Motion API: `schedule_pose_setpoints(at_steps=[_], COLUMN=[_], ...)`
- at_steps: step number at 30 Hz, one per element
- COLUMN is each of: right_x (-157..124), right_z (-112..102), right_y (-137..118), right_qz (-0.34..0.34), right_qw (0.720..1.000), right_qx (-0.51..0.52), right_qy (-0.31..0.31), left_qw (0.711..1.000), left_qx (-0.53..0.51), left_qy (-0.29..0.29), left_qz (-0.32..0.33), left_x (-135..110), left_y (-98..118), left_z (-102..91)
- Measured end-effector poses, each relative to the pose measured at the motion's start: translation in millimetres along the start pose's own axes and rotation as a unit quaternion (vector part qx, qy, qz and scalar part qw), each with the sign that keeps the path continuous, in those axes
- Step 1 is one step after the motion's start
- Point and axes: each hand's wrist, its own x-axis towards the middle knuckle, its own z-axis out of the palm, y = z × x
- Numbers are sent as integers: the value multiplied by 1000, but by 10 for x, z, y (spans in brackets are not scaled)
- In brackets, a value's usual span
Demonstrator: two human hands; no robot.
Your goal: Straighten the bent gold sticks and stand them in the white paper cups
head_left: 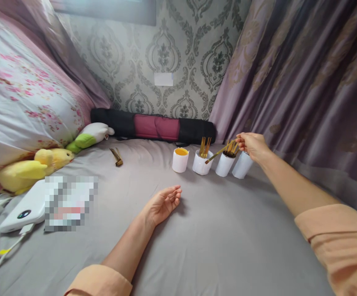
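Note:
My right hand (254,146) pinches one end of a thin golden-brown stick (219,152), perhaps a slim brush, whose wider dark tip slants down to the left. That tip shows in front of a white cup (200,167) with several gold sticks (205,147) standing in it. Another white cup (224,166), also full of sticks, is below the held one. A further white container (241,167) is partly covered by my right hand. Leftmost in the row is a white cup (180,162) with an orange-yellow inside. My left hand (163,204) hovers or rests near the sheet, fingers loosely curled and apart, holding nothing.
On the grey sheet (227,238) lies a small bunch of brownish strips (116,157). A black and maroon rolled bag (156,126) lies along the wall. At left are plush toys (27,170), a white power bank (24,209) with a cable, and a blurred-out item (70,203).

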Motion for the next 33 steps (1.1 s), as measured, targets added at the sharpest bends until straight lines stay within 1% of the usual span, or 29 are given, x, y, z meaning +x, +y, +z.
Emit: schedule_pose_setpoints(at_steps=[4,7,9,12,15,22,28,33], right_x=[156,269,326,380,407,460,457,426], right_z=[-43,-72,-77,-50,14,177,276,366], right_y=[-149,-335,-454,-545,-503,-239,-111,-30], right_qz=[-45,-77,-112,-127,-128,-121,-109,-110], right_qw=[998,995,989,986,986,986,985,981], right_qx=[-43,-50,-64,-73,-85,-116,-127,-146], right_qy=[32,47,68,73,59,23,-30,-67], left_qw=[1000,1000,1000,1000,1000,1000,1000,1000], left_qx=[-3,-2,-3,-4,-1,6,3,2], left_qy=[0,2,1,1,4,9,15,9], left_qz=[-2,-4,-3,-3,-3,-5,-5,-6], left_x=[-5,-6,-6,-8,-15,-28,-33,-19], left_y=[4,7,7,6,6,15,12,8], left_z=[4,11,13,15,21,46,56,41])
